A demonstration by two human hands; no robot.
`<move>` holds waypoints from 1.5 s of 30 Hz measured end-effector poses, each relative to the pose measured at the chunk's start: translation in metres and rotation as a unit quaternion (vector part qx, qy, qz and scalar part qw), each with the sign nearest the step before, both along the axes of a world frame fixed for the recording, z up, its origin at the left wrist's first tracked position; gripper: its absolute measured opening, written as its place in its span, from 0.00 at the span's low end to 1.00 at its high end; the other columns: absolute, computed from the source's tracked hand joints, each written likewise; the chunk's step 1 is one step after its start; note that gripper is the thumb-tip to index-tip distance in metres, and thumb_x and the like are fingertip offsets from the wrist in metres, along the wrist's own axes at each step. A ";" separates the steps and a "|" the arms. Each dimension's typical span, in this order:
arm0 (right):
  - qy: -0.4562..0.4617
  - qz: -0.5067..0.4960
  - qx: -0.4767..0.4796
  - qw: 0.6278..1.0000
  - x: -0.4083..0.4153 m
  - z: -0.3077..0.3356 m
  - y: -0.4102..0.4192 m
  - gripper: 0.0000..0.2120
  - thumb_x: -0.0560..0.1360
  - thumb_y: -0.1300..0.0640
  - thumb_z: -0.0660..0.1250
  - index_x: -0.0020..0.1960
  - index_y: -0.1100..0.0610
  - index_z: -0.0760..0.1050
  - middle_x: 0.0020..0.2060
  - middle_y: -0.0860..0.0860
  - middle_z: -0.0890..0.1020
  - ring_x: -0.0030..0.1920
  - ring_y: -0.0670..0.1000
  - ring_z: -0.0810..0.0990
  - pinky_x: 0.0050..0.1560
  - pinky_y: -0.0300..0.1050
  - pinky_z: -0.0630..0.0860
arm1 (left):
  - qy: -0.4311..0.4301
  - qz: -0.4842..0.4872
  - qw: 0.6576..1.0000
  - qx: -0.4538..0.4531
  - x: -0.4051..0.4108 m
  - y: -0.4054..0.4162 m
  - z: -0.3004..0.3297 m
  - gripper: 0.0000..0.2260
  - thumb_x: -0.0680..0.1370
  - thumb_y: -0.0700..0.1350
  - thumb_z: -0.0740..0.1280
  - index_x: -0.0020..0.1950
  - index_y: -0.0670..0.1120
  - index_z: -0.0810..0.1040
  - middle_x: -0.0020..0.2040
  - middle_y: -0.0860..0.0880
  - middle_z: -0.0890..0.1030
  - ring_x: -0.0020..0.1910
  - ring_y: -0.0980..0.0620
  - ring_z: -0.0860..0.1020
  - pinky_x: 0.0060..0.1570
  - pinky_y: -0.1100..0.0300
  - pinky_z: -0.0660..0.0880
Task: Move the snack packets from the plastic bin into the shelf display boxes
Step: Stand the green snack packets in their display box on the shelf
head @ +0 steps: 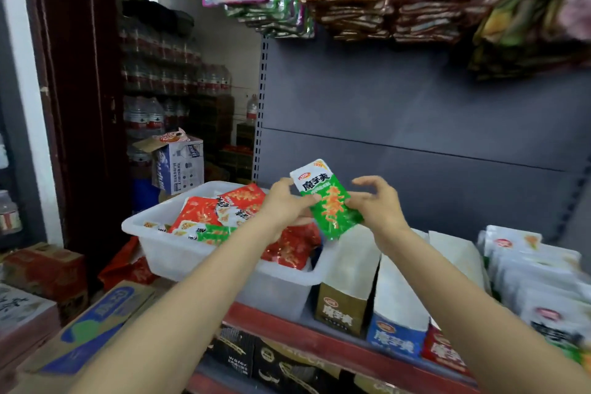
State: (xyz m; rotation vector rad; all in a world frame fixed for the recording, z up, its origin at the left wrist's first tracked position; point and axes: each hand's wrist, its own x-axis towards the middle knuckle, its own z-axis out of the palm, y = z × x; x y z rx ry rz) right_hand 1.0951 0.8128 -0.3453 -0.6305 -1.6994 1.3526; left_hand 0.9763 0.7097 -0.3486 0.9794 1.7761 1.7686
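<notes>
1. Left hand [284, 205] pinched the green packet [327, 198] by its left edge, thumb on the front.
2. Right hand [379, 205] touched the packet's right edge, fingers spread and loosely curled.
3. Packet was held tilted, top toward 11 o'clock, above the bin's right end.
4. Plastic bin [179, 253] at 8 o'clock from the hands held red and green packets.
5. Display boxes [396, 294] sat at 5 o'clock on the shelf [323, 341].

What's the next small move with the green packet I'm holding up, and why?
Probably lower the green packet into a display box on the shelf. The left hand pinches it above the bin; the right hand touches its edge, fingers spread. Which box matches green is unclear.
</notes>
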 end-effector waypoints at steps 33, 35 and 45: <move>-0.062 -0.149 0.205 0.965 0.242 0.012 0.115 0.13 0.72 0.66 0.70 0.39 0.48 0.76 0.41 0.51 0.84 0.46 0.52 0.83 0.46 0.55 0.81 | 0.321 -0.044 0.940 0.104 0.213 0.149 0.020 0.07 0.74 0.36 0.69 0.49 0.44 0.75 0.42 0.48 0.81 0.37 0.53 0.78 0.40 0.64 0.76; -0.096 -0.157 0.205 0.961 0.239 0.008 0.119 0.13 0.72 0.65 0.70 0.38 0.47 0.75 0.42 0.51 0.84 0.46 0.52 0.83 0.49 0.55 0.81 | 0.324 -0.047 0.941 0.081 0.212 0.150 0.016 0.06 0.74 0.36 0.69 0.48 0.44 0.75 0.41 0.48 0.81 0.37 0.56 0.77 0.36 0.70 0.73; -0.101 -0.188 0.190 0.958 0.245 0.000 0.120 0.03 0.74 0.62 0.69 0.44 0.55 0.78 0.40 0.55 0.83 0.44 0.56 0.83 0.48 0.56 0.80 | 0.297 -0.091 0.951 -0.001 0.210 0.158 0.009 0.02 0.76 0.38 0.68 0.44 0.39 0.77 0.38 0.43 0.83 0.39 0.47 0.83 0.48 0.52 0.79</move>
